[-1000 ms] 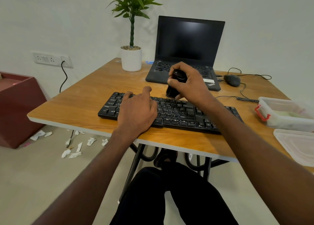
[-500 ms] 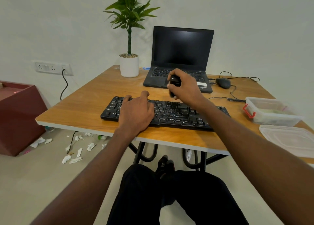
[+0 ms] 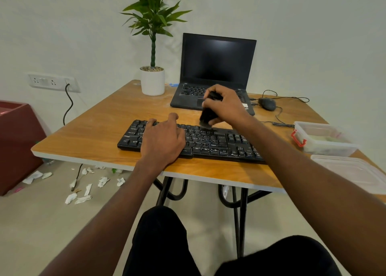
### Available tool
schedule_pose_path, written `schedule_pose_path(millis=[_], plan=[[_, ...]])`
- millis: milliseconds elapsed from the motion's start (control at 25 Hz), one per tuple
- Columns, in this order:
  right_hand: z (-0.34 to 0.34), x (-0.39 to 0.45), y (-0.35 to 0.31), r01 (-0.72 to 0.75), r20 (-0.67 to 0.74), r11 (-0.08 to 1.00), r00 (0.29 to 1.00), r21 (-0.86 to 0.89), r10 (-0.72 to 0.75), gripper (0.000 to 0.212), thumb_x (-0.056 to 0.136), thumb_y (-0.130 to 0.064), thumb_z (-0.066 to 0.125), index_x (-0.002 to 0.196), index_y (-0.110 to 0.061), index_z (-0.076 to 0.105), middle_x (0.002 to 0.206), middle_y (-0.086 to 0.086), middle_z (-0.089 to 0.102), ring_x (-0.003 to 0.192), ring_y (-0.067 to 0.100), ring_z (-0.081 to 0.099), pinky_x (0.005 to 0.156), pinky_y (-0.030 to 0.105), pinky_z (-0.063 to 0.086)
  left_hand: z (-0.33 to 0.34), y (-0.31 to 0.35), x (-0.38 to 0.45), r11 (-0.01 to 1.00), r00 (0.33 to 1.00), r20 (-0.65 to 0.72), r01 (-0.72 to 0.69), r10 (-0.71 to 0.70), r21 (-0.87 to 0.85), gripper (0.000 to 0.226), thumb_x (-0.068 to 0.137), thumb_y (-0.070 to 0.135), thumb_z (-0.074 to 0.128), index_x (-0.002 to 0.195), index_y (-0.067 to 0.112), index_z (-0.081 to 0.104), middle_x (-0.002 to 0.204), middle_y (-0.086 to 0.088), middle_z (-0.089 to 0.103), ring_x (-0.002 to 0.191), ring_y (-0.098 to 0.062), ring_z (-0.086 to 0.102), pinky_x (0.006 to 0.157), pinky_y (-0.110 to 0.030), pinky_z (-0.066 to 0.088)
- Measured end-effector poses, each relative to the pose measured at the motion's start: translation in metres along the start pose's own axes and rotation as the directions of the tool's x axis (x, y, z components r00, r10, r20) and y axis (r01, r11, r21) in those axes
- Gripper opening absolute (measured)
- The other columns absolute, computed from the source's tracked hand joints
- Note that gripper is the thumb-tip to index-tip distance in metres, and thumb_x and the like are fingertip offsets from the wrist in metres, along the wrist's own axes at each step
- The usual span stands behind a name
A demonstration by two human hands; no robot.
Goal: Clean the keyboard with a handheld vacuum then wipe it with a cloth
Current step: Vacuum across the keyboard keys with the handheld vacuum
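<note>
The task appears to be in its first stage. The black keyboard lies flat near the front edge of the wooden counter. The left hand rests spread and flat on the keyboard's left half, holding nothing, seemingly steadying it. The right hand is wrapped around a small dark handheld vacuum, whose lower end meets the top key rows right of centre. How much has been vacuumed cannot be told. No cloth is clearly visible, so the wiping seems not yet begun.
</note>
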State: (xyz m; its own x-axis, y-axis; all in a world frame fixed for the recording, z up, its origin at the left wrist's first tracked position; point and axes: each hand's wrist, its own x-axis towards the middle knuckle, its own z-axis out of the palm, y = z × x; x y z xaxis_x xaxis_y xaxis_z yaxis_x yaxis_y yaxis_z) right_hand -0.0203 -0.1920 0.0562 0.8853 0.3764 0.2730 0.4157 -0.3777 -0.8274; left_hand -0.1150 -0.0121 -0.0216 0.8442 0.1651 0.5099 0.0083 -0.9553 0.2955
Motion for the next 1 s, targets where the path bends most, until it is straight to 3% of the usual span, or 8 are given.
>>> schedule_pose_path(millis=[40, 200, 360, 480, 640, 800, 920, 1000], plan=[[-0.002, 0.001, 0.0, -0.006, 0.009, 1.0, 1.0, 0.012, 0.006, 0.021, 0.094, -0.017, 0.072, 0.112, -0.02, 0.063, 0.114, -0.003, 0.057, 0.099, 0.024, 0.064, 0.064, 0.037, 0.066, 0.0, 0.0, 0.0, 1.0, 1.0, -0.005, -0.003, 0.003, -0.004, 0.038, 0.104, 0.029, 0.039, 0.138, 0.018, 0.051, 0.061, 0.011, 0.052, 0.066, -0.012, 0.053, 0.125, -0.051, 0.028], [-0.009, 0.004, 0.007, 0.104, -0.049, 0.891, 0.989, -0.443, -0.14, 0.022, 0.086, -0.026, 0.077, 0.105, -0.024, 0.067, 0.1, -0.007, 0.065, 0.091, 0.015, 0.063, 0.069, 0.032, 0.06, 0.001, -0.001, 0.001, 1.0, 1.0, 0.001, -0.008, 0.008, -0.007, 0.039, 0.102, 0.029, 0.037, 0.137, 0.018, 0.052, 0.066, 0.013, 0.055, 0.062, -0.007, 0.048, 0.124, -0.05, 0.03], [-0.003, -0.001, 0.006, 0.091, 0.021, 0.993, 0.996, -0.073, -0.09, 0.02, 0.093, -0.018, 0.073, 0.111, -0.019, 0.064, 0.11, -0.003, 0.06, 0.092, 0.021, 0.067, 0.059, 0.037, 0.065, 0.003, -0.002, 0.002, 1.0, 1.0, -0.002, -0.013, 0.013, 0.003, 0.04, 0.102, 0.03, 0.037, 0.137, 0.018, 0.051, 0.077, 0.011, 0.062, 0.066, -0.01, 0.053, 0.123, -0.049, 0.031], [-0.005, -0.004, 0.013, 0.049, 0.005, 0.998, 0.999, 0.043, -0.049, 0.02, 0.094, -0.016, 0.073, 0.112, -0.019, 0.064, 0.113, -0.002, 0.059, 0.099, 0.024, 0.067, 0.062, 0.04, 0.066, 0.002, -0.001, 0.001, 1.0, 1.0, 0.014, -0.008, 0.008, 0.011, 0.039, 0.102, 0.03, 0.037, 0.136, 0.017, 0.053, 0.067, 0.013, 0.055, 0.065, -0.01, 0.052, 0.123, -0.05, 0.031], [-0.024, -0.004, 0.018, 0.093, -0.087, 0.944, 0.988, -0.317, -0.127, 0.027, 0.088, -0.024, 0.077, 0.109, -0.026, 0.06, 0.11, -0.003, 0.062, 0.098, 0.019, 0.065, 0.062, 0.026, 0.06, 0.001, 0.0, 0.001, 1.0, 1.0, 0.018, 0.002, -0.002, 0.021, 0.037, 0.103, 0.029, 0.038, 0.135, 0.017, 0.054, 0.063, 0.014, 0.05, 0.063, -0.007, 0.047, 0.124, -0.05, 0.03], [-0.045, -0.015, 0.025, -0.045, -0.116, 0.994, 0.993, -0.1, 0.034, 0.043, 0.091, -0.02, 0.076, 0.118, -0.023, 0.043, 0.113, 0.002, 0.056, 0.092, 0.022, 0.07, 0.059, 0.031, 0.063, 0.001, 0.0, 0.001, 1.0, 1.0, 0.001, -0.001, 0.001, 0.01, 0.036, 0.104, 0.028, 0.038, 0.134, 0.017, 0.055, 0.061, 0.013, 0.05, 0.063, -0.007, 0.048, 0.123, -0.051, 0.03], [-0.059, -0.024, 0.034, -0.016, -0.175, 0.918, 0.983, -0.396, -0.058, 0.045, 0.088, -0.021, 0.078, 0.116, -0.023, 0.043, 0.107, 0.0, 0.058, 0.09, 0.019, 0.065, 0.062, 0.029, 0.06, 0.002, 0.0, 0.001, 1.0, 1.0, 0.005, -0.003, 0.003, -0.004, 0.036, 0.105, 0.028, 0.038, 0.135, 0.017, 0.055, 0.062, 0.012, 0.053, 0.066, -0.011, 0.055, 0.123, -0.051, 0.03], [-0.064, -0.028, 0.039, -0.005, -0.217, 0.918, 0.972, -0.398, -0.089, 0.043, 0.087, -0.021, 0.078, 0.115, -0.022, 0.046, 0.106, 0.0, 0.059, 0.088, 0.019, 0.066, 0.061, 0.025, 0.056, 0.001, 0.0, 0.002, 1.0, 1.0, 0.015, 0.004, -0.004, -0.014, 0.037, 0.106, 0.029, 0.038, 0.137, 0.018, 0.055, 0.066, 0.012, 0.058, 0.07, -0.013, 0.058, 0.123, -0.051, 0.029]])
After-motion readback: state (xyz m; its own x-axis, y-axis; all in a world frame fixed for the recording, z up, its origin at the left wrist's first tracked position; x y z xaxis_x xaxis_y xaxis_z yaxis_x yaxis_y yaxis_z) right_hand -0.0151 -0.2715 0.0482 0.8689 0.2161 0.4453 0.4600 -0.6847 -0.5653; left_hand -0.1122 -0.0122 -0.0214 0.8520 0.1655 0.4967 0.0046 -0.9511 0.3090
